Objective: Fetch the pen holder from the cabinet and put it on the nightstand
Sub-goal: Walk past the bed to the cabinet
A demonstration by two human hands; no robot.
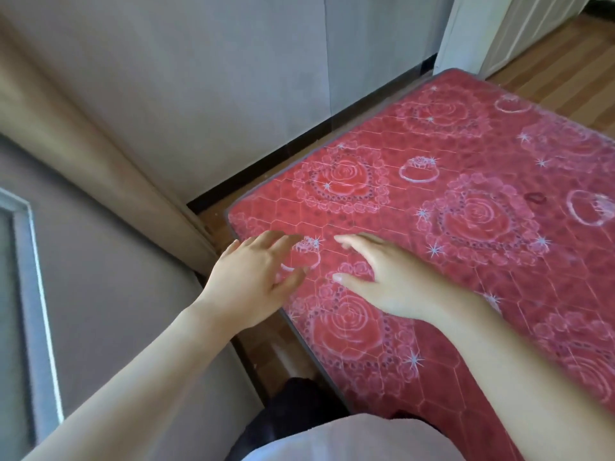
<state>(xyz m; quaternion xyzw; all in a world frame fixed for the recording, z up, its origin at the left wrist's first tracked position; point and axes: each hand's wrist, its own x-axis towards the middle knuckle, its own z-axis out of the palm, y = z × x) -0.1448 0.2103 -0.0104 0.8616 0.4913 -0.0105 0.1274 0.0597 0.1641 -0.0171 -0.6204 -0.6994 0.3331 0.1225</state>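
- Left hand (248,277) is held over the near corner of the red rose-patterned mattress (482,181), fingers spread wide, holding nothing.
- Right hand (391,279) is held beside it over the same mattress, fingers loosely spread, also holding nothing.
- The two hands are near each other, not touching.
- A grey wall (233,78) runs behind; wooden floor (562,71) shows at upper right.
- The pen holder is not in view.
- No readable writing or brand shows anywhere.

The red rose-patterned quilt (466,227) lies flat and bare. A narrow strip of wooden floor (263,347) separates it from the grey upholstered panel (109,261); grey wall panels (233,78) close the far side.
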